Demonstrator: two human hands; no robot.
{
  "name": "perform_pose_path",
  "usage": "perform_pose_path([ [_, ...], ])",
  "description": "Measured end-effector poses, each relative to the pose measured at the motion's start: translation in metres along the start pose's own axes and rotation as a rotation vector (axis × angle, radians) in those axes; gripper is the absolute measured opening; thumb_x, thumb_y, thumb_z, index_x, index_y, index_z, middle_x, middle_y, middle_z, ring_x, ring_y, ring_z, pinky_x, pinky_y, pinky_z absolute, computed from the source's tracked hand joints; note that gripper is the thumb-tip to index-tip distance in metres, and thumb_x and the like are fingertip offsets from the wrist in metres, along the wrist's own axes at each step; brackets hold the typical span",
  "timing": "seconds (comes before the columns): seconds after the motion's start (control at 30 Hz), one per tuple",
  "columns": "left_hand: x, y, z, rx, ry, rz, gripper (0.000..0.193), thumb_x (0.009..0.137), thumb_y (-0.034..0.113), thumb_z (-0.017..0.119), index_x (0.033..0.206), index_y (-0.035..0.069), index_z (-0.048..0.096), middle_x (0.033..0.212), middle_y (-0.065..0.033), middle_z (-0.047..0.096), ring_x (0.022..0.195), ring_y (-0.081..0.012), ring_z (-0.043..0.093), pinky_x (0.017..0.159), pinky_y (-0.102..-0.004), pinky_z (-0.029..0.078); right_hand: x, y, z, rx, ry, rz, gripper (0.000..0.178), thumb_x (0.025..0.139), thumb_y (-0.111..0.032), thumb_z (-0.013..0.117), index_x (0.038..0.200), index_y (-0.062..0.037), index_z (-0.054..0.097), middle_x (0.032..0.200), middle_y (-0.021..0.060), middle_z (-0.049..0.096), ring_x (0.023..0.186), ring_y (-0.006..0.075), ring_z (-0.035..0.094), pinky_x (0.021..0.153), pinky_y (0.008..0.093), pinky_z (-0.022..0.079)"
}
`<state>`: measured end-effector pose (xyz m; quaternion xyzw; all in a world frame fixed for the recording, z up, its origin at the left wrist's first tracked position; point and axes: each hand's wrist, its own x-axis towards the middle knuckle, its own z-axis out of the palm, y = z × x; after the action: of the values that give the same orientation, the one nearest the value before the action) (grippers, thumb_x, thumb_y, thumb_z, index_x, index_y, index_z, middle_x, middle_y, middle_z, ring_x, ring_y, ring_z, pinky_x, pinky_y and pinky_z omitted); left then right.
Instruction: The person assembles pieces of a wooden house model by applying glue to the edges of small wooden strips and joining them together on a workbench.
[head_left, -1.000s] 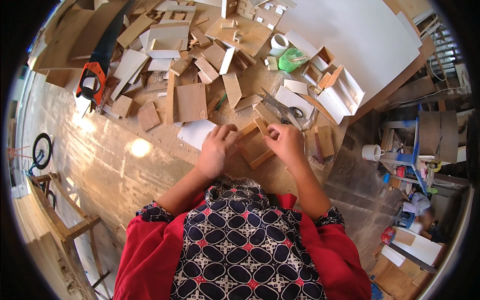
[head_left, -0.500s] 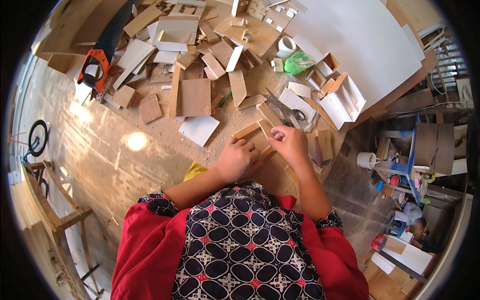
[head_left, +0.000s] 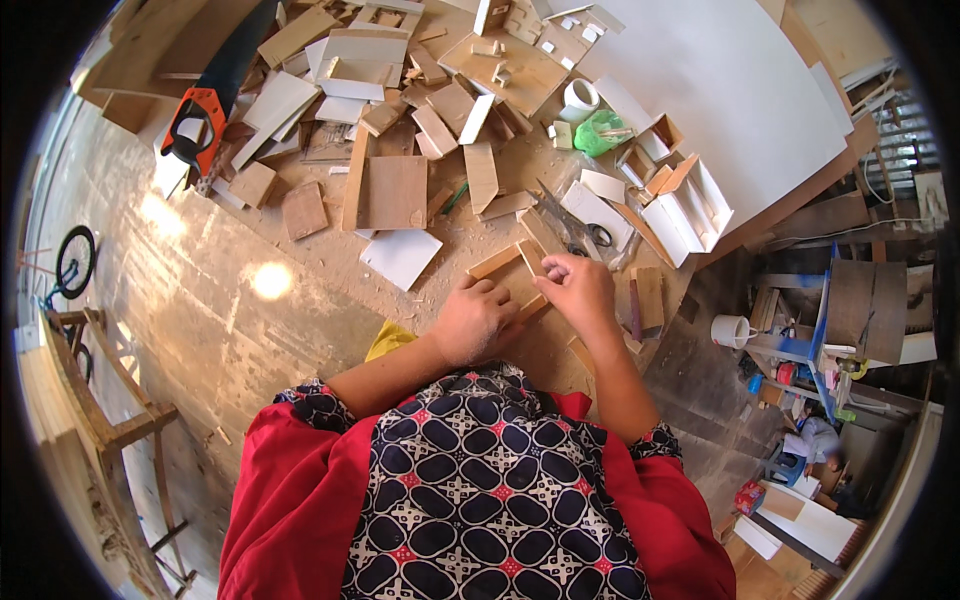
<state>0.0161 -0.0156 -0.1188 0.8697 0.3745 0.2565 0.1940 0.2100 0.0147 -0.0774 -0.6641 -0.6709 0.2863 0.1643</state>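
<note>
A small frame of thin wooden strips lies at the near edge of the worktable, in front of my body. My left hand has its fingers curled over the frame's left side, which it mostly hides. With thumb and fingers closed together, my right hand grips the strip at the frame's right side. Just beyond the right hand lie scissors with black handles and a loose wood strip. A wood block rests to the right of that hand.
Wood offcuts heap up across the table's far left. An orange-handled saw lies at the left. A white roll, a green plastic bag and a white open box stand far right. Another person is at lower right.
Both hands keep nearly the same hold on the frame. My view has shifted very slightly, so the surroundings sit a little differently.
</note>
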Motion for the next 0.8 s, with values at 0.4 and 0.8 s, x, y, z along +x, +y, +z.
perform_pose_path([
  [0.4, -0.003, -0.005, -0.009, -0.129, 0.088, -0.028, 0.021, 0.069, 0.023, 0.072, 0.084, 0.010, 0.064, 0.082, -0.0053, 0.059, 0.079, -0.0262, 0.059, 0.074, -0.0379, 0.045, -0.001, -0.001, 0.003, -0.061, 0.047, -0.042, 0.026, 0.070, -0.020, 0.078, 0.090, -0.0042, 0.070, 0.074, 0.0113, 0.069, 0.062, 0.0224, 0.066, 0.058, 0.0319, 0.050],
  [0.8, -0.007, -0.035, -0.032, -0.073, 0.271, -0.239, 0.013, 0.074, 0.010, 0.069, 0.086, 0.008, 0.068, 0.086, -0.0060, 0.066, 0.084, -0.0264, 0.060, 0.078, -0.0371, 0.045, -0.015, 0.011, -0.008, 0.089, -0.007, 0.055, 0.012, 0.073, -0.016, 0.073, 0.080, -0.0065, 0.071, 0.073, 0.0091, 0.069, 0.062, 0.0209, 0.066, 0.060, 0.0323, 0.051],
])
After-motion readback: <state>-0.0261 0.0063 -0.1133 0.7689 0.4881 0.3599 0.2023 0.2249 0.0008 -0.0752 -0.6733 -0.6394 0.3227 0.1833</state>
